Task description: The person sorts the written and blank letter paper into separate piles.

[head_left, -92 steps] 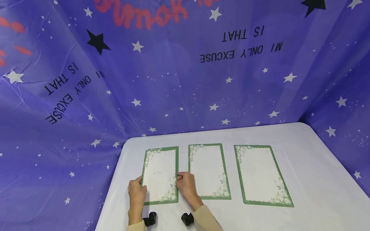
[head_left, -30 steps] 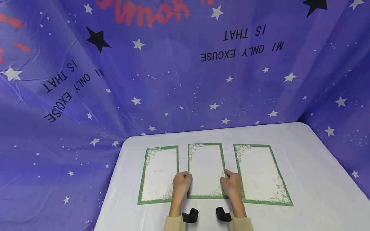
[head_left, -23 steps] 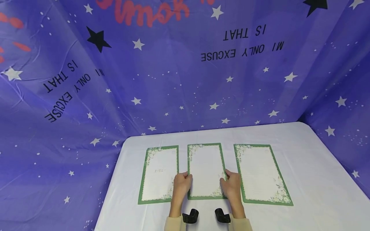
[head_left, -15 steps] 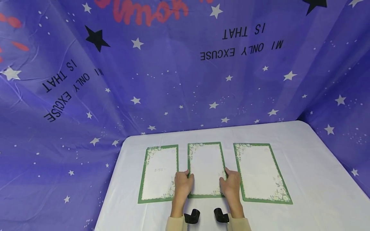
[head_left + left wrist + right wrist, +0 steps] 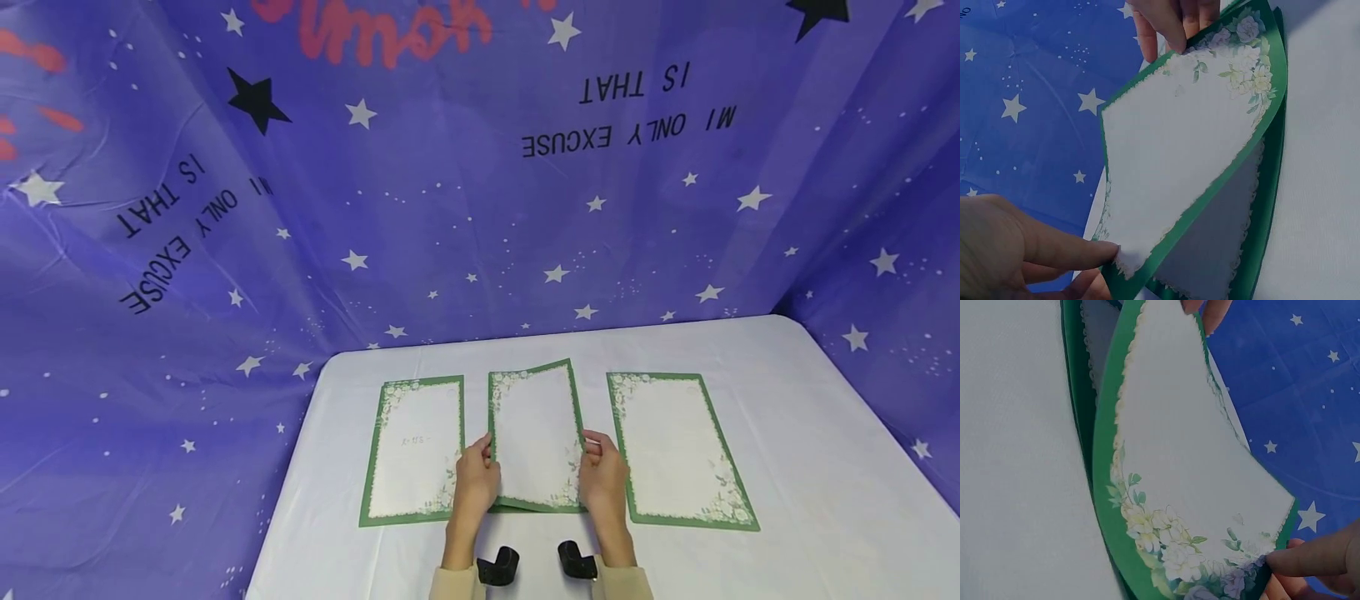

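Observation:
In the head view, a green-bordered sheet of floral stationery paper [image 5: 536, 433] is raised off the middle stack. It bends into a curve, its far right corner standing higher. My left hand [image 5: 476, 482] pinches the left edge between thumb and fingers; my right hand [image 5: 604, 479] pinches the right edge. Both wrist views show the gap under the bowed sheet, where another paper [image 5: 1210, 231] with the same green border lies below. Flowers [image 5: 1179, 550] are printed at the corner near my right thumb. The held sheet's face carries no writing that shows.
A matching paper stack [image 5: 412, 450] with small faint marks lies to the left, and another [image 5: 682, 450] to the right, both on a white-covered table [image 5: 810, 433]. Purple star-printed cloth [image 5: 465, 208] hangs behind and at the sides. Black wrist mounts [image 5: 500, 567] sit at the sleeves.
Both hands moved from the left stack to the middle one. The middle stack's top sheet, flat half a second ago, is now lifted and bent, its far right corner up.

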Demonstrator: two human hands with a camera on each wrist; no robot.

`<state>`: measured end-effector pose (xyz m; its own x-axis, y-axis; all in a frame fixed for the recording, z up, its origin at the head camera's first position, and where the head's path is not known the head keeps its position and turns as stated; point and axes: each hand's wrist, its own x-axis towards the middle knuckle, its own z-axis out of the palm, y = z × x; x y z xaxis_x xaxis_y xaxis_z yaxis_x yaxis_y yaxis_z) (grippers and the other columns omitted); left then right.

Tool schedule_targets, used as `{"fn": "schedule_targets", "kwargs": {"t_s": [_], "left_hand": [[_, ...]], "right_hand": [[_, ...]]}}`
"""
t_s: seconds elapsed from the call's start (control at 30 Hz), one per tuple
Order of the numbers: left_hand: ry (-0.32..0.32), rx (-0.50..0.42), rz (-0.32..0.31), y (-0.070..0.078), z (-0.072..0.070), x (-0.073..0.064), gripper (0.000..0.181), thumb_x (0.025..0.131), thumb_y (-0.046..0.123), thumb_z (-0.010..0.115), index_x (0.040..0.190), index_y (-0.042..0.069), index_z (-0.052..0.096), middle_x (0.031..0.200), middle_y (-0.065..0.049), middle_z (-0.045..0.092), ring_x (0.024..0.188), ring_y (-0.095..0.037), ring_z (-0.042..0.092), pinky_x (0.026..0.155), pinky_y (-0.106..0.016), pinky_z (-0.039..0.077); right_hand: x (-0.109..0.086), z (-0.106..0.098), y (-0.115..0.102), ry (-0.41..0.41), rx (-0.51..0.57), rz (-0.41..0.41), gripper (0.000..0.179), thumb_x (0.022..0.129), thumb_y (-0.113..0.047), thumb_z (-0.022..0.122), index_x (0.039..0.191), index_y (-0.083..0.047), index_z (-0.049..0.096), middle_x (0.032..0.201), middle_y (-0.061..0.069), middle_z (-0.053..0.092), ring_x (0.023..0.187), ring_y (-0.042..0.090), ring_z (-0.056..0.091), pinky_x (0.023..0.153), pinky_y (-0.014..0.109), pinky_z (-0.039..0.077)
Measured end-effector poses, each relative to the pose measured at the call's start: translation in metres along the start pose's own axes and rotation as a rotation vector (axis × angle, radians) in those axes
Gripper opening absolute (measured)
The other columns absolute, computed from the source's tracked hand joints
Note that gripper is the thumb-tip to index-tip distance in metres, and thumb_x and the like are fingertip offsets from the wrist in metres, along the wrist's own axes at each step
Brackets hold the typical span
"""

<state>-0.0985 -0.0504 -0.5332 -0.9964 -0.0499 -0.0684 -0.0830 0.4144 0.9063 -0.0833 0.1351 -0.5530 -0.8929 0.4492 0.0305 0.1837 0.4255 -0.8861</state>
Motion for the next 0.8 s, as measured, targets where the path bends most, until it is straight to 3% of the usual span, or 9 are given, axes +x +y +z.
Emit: {"fn": "schedule_targets", "kwargs": {"t_s": [0.13,0.33,0.63,0.8], "left_hand": [[-0.018,-0.033,0.021,0.004,0.002,-0.003,0.049,0.089,-0.018,0.055,0.138,-0.019,0.055,0.099,-0.013,0.058,0.073,-0.013,0.044,0.061,-0.021,0.038],[-0.055,-0.058,0.061,0.016,0.019,-0.008,0.053,0.087,-0.018,0.059,0.140,-0.017,0.053,0.108,-0.012,0.059,0.092,-0.018,0.052,0.077,-0.029,0.049],[-0.129,-0.130,0.111,0.030,0.069,-0.017,0.058,0.085,-0.020,0.062,0.142,-0.018,0.051,0.098,-0.004,0.053,0.086,-0.013,0.047,0.072,-0.024,0.045],[-0.219,-0.102,0.136,0.037,0.103,-0.022,0.061,0.086,-0.021,0.064,0.145,-0.019,0.046,0.092,-0.001,0.048,0.080,-0.007,0.042,0.067,-0.021,0.042]], "right_hand": [[0.002,-0.005,0.000,0.031,-0.012,-0.005,0.030,0.095,0.009,0.051,0.119,0.008,0.070,0.092,0.018,0.071,0.072,0.021,0.054,0.065,0.030,0.042],[0.009,-0.026,0.003,0.094,-0.026,0.000,0.032,0.094,0.010,0.050,0.117,0.009,0.072,0.094,0.020,0.072,0.073,0.022,0.054,0.065,0.027,0.041],[0.022,-0.077,0.020,0.209,-0.095,0.061,0.032,0.094,0.007,0.051,0.118,0.008,0.071,0.097,0.024,0.071,0.075,0.020,0.057,0.066,0.025,0.039],[0.030,-0.103,0.039,0.241,-0.147,0.108,0.035,0.092,0.007,0.045,0.118,0.011,0.069,0.098,0.030,0.069,0.085,0.041,0.062,0.069,0.043,0.042]]}}
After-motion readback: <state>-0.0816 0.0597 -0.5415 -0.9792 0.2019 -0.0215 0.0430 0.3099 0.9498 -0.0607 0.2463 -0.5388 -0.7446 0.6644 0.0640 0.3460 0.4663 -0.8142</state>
